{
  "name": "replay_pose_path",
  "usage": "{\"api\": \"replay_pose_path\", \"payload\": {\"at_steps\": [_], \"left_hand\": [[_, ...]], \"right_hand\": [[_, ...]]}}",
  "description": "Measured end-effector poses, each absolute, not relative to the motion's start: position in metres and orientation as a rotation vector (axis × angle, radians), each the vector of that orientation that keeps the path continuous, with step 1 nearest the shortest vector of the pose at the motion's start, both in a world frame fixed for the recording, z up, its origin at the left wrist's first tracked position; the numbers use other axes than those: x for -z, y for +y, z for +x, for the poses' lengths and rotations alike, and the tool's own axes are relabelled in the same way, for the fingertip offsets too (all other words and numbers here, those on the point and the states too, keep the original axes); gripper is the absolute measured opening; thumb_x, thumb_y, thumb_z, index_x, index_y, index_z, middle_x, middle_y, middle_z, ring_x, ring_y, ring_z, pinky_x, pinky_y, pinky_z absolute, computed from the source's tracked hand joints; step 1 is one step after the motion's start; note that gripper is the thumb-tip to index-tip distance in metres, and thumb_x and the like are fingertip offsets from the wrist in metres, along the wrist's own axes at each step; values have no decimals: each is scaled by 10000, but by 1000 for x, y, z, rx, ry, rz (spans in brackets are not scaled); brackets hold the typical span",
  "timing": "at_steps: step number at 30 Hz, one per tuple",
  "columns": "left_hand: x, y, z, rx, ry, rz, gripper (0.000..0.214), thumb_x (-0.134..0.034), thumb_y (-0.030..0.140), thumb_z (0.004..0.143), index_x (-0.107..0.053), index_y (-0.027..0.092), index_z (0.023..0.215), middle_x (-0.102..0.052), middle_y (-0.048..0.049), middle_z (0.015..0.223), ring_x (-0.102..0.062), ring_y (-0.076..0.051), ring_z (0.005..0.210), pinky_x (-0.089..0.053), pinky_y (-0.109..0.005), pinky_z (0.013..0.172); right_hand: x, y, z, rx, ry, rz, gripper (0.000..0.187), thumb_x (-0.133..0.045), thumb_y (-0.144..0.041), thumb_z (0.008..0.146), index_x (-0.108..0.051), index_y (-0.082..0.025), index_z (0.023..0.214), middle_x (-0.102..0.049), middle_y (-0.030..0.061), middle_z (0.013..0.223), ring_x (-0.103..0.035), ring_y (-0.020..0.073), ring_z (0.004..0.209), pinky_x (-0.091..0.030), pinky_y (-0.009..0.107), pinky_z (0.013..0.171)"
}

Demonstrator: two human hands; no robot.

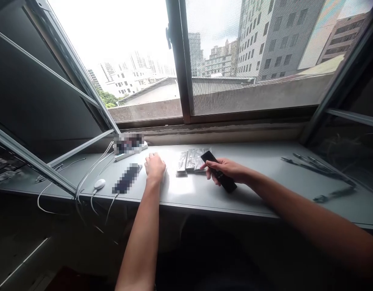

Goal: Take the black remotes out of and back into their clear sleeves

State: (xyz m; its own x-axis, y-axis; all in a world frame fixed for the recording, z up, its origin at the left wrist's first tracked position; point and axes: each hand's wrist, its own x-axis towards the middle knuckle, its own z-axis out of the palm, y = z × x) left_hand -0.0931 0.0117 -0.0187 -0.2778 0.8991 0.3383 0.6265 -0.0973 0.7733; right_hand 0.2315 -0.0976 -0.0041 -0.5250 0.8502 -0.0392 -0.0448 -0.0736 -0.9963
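Note:
In my right hand [219,167] is a black remote control [225,182], tilted, with its lower end toward me and my thumb lying across its upper part. My left hand [155,165] rests on the white table [180,194] with its fingers curled down. What lies under those fingers is hidden; a pale edge shows at the hand's right side. Between my two hands, a little farther back, several small packets in clear plastic wrap [191,159] lie side by side. The remote's upper end overlaps the rightmost packet in view.
A blurred phone-like object [127,178] with a cable lies left of my left hand. Beyond it are a white power strip [130,152] and a white round plug [99,184] with trailing cables. Dark cables [319,171] lie at right. Metal frames flank the table; a window stands behind.

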Motion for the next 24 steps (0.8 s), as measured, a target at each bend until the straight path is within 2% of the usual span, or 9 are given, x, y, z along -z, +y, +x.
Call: {"api": "replay_pose_path", "payload": {"at_steps": [2,5,8,11,14,16,19,22,24], "left_hand": [[5,2,-66,-1425,1637,1669,262,-827,232,854,-725,220,1095,-619,-226,1519,-342,-427,1628,-312,-552,1312],[-14,-15,-18,-1267,957,1519,224,-844,354,911,-787,239,1095,-750,-169,1331,-547,-388,1482,-396,-509,1273],[-19,-29,23,-876,547,1439,373,-795,459,973,-798,228,1266,-777,-158,1294,-686,-362,1320,-513,-495,1149],[-14,-31,49,-865,477,1451,524,-898,400,891,-764,227,1368,-797,-148,1246,-757,-307,1114,-561,-436,1037],[-10,-19,60,-991,467,1406,518,-881,409,903,-752,202,1361,-805,-158,1227,-763,-277,1000,-574,-438,983],[-12,-7,62,-1099,484,1374,466,-850,414,933,-757,194,1332,-808,-158,1221,-762,-284,1032,-568,-447,1002],[-15,9,57,-1318,610,1358,308,-765,434,998,-800,205,1201,-815,-133,1182,-753,-309,1131,-555,-441,1053],[-9,15,45,-1472,754,1404,178,-736,391,1011,-818,252,1086,-815,-98,1153,-731,-306,1187,-545,-418,1080],[-1,15,37,-1528,809,1443,136,-721,347,1014,-822,266,1055,-809,-91,1144,-714,-296,1200,-541,-402,1074]], "right_hand": [[6,-96,230,-1674,-1465,-883,601,-761,-691,965,-745,-139,1200,-719,36,819,-654,139,559,-546,270,522],[10,-94,229,-1657,-1404,-890,576,-908,-614,858,-721,-145,1137,-661,-12,725,-606,126,530,-493,261,517],[12,-92,231,-1628,-1390,-874,514,-999,-498,780,-685,-160,1007,-629,-29,645,-562,120,529,-462,257,534],[13,-90,233,-1646,-1303,-816,466,-970,-506,821,-670,-165,925,-638,-8,689,-556,117,563,-479,261,561],[10,-88,235,-1677,-1152,-774,451,-884,-544,911,-714,-171,1101,-717,52,910,-632,147,667,-543,279,617],[7,-87,238,-1738,-1054,-737,456,-741,-588,1009,-714,-182,1215,-724,69,975,-622,155,666,-535,278,578],[3,-86,241,-1830,-943,-662,431,-540,-540,1103,-716,-175,1251,-691,61,914,-538,149,594,-460,263,474],[1,-84,243,-1857,-851,-624,369,-510,-444,1109,-715,-176,1260,-667,56,887,-527,151,597,-455,250,448],[3,-82,243,-1861,-791,-621,360,-521,-455,1111,-714,-179,1237,-653,54,866,-547,157,616,-483,244,447]]}}
